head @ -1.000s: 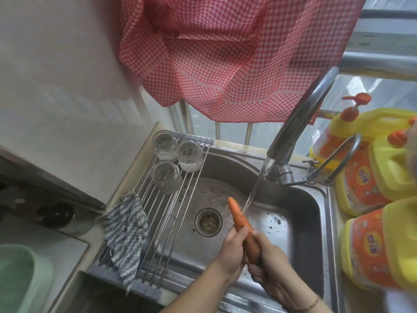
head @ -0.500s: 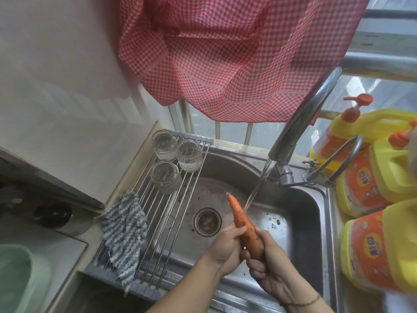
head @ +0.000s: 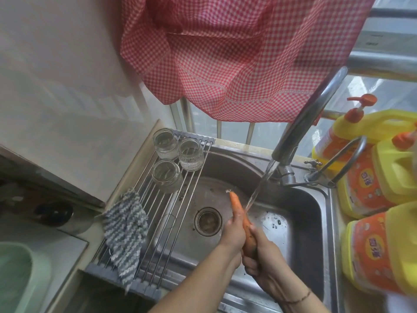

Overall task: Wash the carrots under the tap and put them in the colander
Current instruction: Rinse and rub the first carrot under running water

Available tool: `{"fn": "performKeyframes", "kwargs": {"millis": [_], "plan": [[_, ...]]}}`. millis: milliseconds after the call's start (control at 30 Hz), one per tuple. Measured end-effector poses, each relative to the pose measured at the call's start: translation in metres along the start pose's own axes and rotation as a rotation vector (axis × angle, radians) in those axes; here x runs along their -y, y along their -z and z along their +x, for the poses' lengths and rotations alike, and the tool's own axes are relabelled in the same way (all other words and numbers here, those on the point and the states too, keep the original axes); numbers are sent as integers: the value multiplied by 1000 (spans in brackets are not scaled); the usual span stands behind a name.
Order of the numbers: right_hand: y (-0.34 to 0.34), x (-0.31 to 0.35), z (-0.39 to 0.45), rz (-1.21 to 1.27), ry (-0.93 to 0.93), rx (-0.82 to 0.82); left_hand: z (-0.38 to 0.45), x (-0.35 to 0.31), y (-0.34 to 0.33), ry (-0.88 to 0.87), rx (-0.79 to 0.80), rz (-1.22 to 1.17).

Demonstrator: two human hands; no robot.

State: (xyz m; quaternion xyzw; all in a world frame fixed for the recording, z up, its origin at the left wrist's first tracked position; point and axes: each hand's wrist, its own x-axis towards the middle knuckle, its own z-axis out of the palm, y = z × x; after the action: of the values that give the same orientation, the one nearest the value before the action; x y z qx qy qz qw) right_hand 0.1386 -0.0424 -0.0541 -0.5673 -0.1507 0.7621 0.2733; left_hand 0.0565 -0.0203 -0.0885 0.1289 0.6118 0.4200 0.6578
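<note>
While water hits it, both hands, left hand (head: 233,233) and right hand (head: 259,254), grip the carrot (head: 239,208).

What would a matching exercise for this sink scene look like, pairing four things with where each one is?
Things:
1. carrot
2. three glass jars
3. striped cloth
4. yellow detergent bottles

Places:
A. draped over the near end of the roll-up rack
B. standing on the counter right of the sink
C. held in both hands under the water stream
D. standing at the far end of the roll-up rack

Pairs: 1-C, 2-D, 3-A, 4-B
</note>
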Motion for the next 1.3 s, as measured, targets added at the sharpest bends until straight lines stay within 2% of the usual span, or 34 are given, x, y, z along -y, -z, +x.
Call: {"fn": "performKeyframes", "kwargs": {"millis": [400, 533, 600, 700, 800, 900, 1000, 1100, 1167, 1300], "plan": [[16, 0, 13, 182, -182, 120, -9, 4, 24, 30, 284, -144], [16, 3, 13, 175, -202, 136, -5, 4, 31, 39, 358, -172], [16, 5, 13, 165, -192, 134, -5, 3, 30, 37, 336, -168], [12, 4, 13, 115, -147, 105, -3, 5, 21, 24, 198, -106], [6, 4, 9, 4, -63, 68, 1, 6, 13, 5, 93, -40], [-1, 3, 5, -161, 41, 14, 9, 4, 7, -7, 26, -77], [-6, 1, 2, -391, 164, -55, 16, -4, 2, 20, 4, -232], [-6, -1, -2, -761, 322, -146, 14, -19, -5, 135, 46, -405], [-5, 0, -4, -914, 425, -185, 13, -27, -4, 219, 51, -472], [3, 10, 2, -1116, 578, -261, 14, -17, -2, 83, 13, -573]]}}
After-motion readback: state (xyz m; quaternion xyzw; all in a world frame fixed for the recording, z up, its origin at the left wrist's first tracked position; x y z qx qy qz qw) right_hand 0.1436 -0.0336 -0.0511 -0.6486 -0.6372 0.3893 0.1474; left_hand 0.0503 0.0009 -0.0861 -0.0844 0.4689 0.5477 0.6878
